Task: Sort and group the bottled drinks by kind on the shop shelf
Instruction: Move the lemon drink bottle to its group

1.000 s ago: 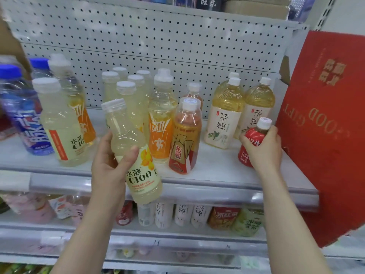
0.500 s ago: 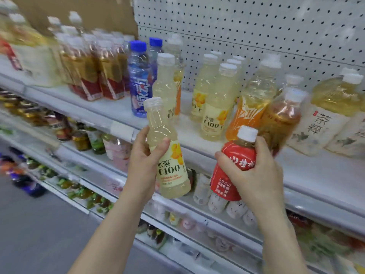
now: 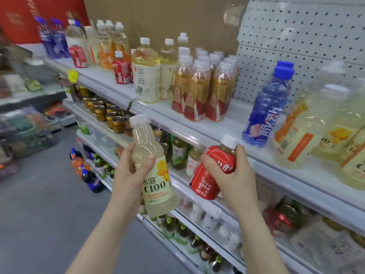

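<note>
Head view: left hand grips a pale C100 bottle, right hand grips a red bottle, both off the shelf. Beyond the hands stand amber bottles; a blue bottle stands above the right hand.

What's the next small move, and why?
Probably move the right hand leftward and stand its red bottle beside the shelved red bottle, which looks like the same kind. The left hand grips a pale C100 bottle, a different kind.
</note>
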The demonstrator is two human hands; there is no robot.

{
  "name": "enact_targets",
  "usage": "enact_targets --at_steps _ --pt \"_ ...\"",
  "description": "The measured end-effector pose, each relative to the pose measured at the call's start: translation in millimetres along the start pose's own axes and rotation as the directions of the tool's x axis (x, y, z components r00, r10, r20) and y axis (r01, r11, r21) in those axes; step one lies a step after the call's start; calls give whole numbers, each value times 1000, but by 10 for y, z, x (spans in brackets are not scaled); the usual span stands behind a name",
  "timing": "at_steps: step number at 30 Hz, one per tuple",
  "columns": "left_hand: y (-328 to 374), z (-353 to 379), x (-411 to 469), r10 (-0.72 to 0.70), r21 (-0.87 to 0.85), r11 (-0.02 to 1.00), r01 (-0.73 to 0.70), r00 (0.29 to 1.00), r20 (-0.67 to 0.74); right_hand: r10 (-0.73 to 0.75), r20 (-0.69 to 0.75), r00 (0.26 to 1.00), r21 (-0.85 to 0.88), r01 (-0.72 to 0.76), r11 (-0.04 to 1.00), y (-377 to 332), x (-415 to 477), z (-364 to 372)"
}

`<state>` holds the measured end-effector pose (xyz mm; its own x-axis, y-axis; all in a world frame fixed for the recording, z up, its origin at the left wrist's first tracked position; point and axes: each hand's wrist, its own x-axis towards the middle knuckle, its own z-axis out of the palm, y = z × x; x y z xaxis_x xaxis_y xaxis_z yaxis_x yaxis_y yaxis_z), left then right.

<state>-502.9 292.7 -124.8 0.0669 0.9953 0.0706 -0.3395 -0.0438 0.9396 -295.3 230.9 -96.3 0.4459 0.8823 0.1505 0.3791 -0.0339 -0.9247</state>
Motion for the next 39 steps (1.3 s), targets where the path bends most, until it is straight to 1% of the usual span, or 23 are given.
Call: enact_targets --at_steps 3,9,14,16,20,22,25,26,28,30,32,35,39 --pt "180 -561 304 15 -6 1000 -15 999 -49 -10 68 998 9 10 1000 -182 155 610" --pt "418 -1293 853 35 -14 999 -37 989 -141 -30 192 981 5 29 1000 -479 563 1584" --pt "455 -1744 1493 58 -53 996 -69 980 -189 -59 279 959 33 52 998 -573 1084 2352" --pt "505 -1881 1796 86 -49 994 -97 978 -189 -92 304 948 52 80 995 -651 1350 2651" --pt "665 -2141 2450 121 -19 992 -127 971 -208 -178 309 934 71 164 984 -958 1978 3201" --pt "757 -2266 2746 147 -14 988 -154 964 -223 -242 271 932 69 232 970 -1173 2298 3432" --pt "854 -2453 3142 157 -18 986 -167 956 -248 -317 120 941 55 313 948 -1439 2784 3704" --pt "869 -2513 3258 147 -21 987 -157 958 -246 -333 64 941 22 333 943 -1494 2949 3777" --pt "898 -2624 3485 126 -30 990 -136 965 -231 -346 -40 937 -96 341 935 -1556 3269 3898" --pt "902 -2721 3711 109 -42 992 -120 971 -212 -317 -92 944 -207 293 933 -1527 3543 4006" --pt "889 -2811 3938 77 -44 995 -86 982 -175 -267 -134 954 -282 221 934 -1438 3728 4085" --pt "902 -2918 4205 23 -43 999 -27 995 -95 -237 -200 951 -344 158 926 -1383 3873 4189" --pt "953 -3022 4444 12 -20 1000 -12 1000 12 -211 -275 938 -402 87 911 -1416 4006 4359"
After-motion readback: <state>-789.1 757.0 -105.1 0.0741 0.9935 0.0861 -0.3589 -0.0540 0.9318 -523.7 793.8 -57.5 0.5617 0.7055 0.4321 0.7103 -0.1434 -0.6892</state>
